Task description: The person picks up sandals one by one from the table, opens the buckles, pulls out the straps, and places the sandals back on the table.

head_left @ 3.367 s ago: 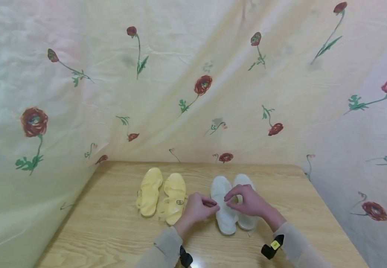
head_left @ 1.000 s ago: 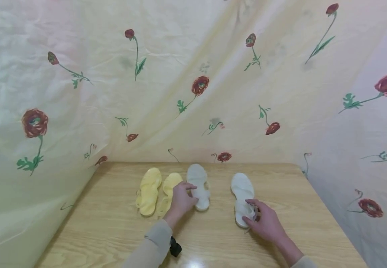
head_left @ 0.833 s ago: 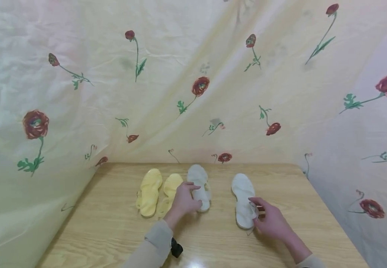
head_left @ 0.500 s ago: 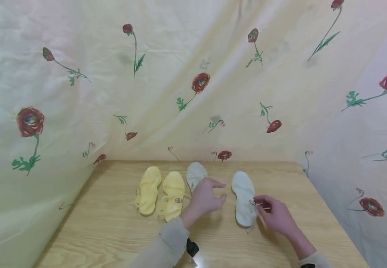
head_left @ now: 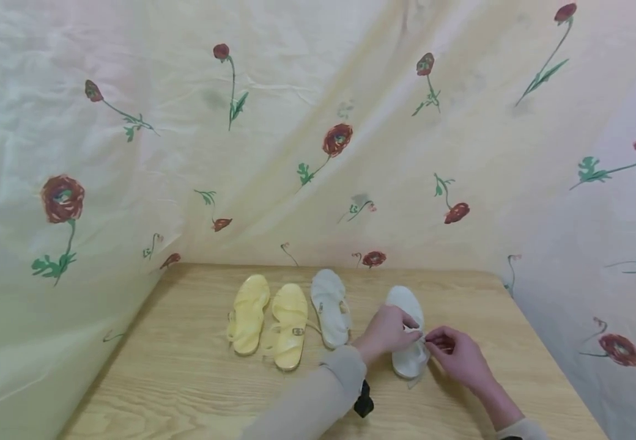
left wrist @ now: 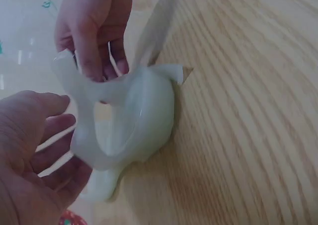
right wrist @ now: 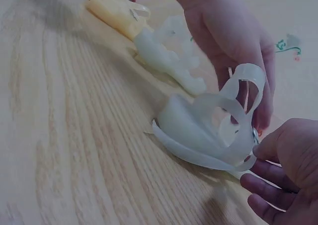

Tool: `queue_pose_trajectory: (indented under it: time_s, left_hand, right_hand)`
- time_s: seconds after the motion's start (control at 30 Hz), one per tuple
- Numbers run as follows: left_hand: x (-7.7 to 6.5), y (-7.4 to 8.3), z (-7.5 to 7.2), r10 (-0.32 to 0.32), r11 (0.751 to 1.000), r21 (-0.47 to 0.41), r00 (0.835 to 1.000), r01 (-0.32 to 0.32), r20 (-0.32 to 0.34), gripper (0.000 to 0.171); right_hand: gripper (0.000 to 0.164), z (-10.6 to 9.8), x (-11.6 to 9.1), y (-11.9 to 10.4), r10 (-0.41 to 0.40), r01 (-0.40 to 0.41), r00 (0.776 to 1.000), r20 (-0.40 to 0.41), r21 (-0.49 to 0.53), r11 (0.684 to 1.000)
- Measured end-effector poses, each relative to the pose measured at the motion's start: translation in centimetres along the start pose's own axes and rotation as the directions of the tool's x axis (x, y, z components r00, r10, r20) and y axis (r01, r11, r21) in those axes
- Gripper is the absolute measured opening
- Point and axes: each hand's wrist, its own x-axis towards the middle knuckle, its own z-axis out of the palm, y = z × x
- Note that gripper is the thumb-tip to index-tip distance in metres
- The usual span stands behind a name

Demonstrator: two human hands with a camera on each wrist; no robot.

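Observation:
A white sandal (head_left: 404, 299) stands sole-down on the right of the wooden table, partly covered by my left hand (head_left: 385, 331). My right hand (head_left: 461, 360) pinches its ankle strap from the right, thumb close by the small metal buckle (right wrist: 255, 134) in the right wrist view. From the opposite side, the curled fingers of my left hand meet the same strap, their tips near the right hand's. The left wrist view shows the sandal's strap (left wrist: 87, 118) standing up in a loop between both hands. The loose strap end lies low beside the heel.
The other white sandal (head_left: 331, 311) rests to the left, its small buckle visible. Beside it lie two yellow sandals (head_left: 289, 305), toes pointing away. A floral cloth (head_left: 274, 153) rises behind the wooden table (head_left: 186, 379) and along its sides.
The white sandals, side by side at first, now lie apart, one moved left beside the yellow pair. My left hand let go of that one and came right to the other sandal's strap.

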Motion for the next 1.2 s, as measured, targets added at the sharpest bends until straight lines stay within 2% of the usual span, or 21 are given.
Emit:
queue_pose_trajectory:
  time_s: [0.13,0.2,0.37,0.43,0.63,0.83,0.93,1.03,1.1,1.2]
  left_hand:
    - [0.2,0.1,1.0,-0.024,1.0,0.011,0.999,0.023,0.041,0.012]
    - [0.2,0.0,1.3,-0.034,0.999,-0.024,0.998,0.035,0.05,0.011]
    - [-0.2,-0.6,1.2,-0.08,0.99,-0.116,0.996,0.085,0.049,0.01]
    - [-0.4,-0.8,1.0,-0.081,0.989,-0.12,0.996,0.084,0.032,0.01]
    - [-1.2,-0.9,-0.4,-0.025,0.995,-0.1,0.999,0.022,-0.031,0.013]
    - [-1.8,-0.9,-2.1,-0.02,0.996,-0.089,0.997,0.014,-0.073,0.014]
    - [-2.1,-1.6,-2.1,-0.009,0.995,-0.096,0.997,0.001,-0.079,0.013]
    - [-2.4,-2.4,-1.8,-0.005,0.99,-0.14,0.998,-0.004,-0.059,0.013]
    - [-2.6,-2.8,-1.6,-0.031,0.982,-0.188,0.999,0.023,-0.038,0.012]
    - [-2.8,-3.4,-1.3,-0.047,0.98,-0.195,0.998,0.038,-0.038,0.011]
  right_hand:
    - [0.012,0.4,0.0,0.6,-0.015,0.014,1.0,0.013,0.078,0.997]
    - [0.015,0.6,0.0,0.7,-0.012,0.01,1.0,0.018,0.115,0.993]
    - [0.021,1.3,-0.1,0.3,0.001,-0.009,0.999,0.044,0.196,0.981]
    - [0.021,1.6,-0.1,0.0,-0.008,-0.002,0.999,0.044,0.212,0.977]
    - [0.018,2.6,0.2,-1.0,-0.075,0.073,0.997,0.003,0.237,0.969]
    - [0.017,3.2,0.9,-2.0,-0.106,0.104,0.994,-0.006,0.247,0.964]
    - [0.017,3.3,1.1,-2.3,-0.107,0.101,0.994,0.009,0.253,0.962]
    - [0.015,3.6,1.0,-2.4,-0.087,0.077,0.996,0.029,0.241,0.968]
    - [0.014,3.6,0.9,-2.4,-0.065,0.055,0.997,0.042,0.218,0.974]
    - [0.013,3.8,0.8,-2.3,-0.036,0.025,0.998,0.053,0.184,0.983]
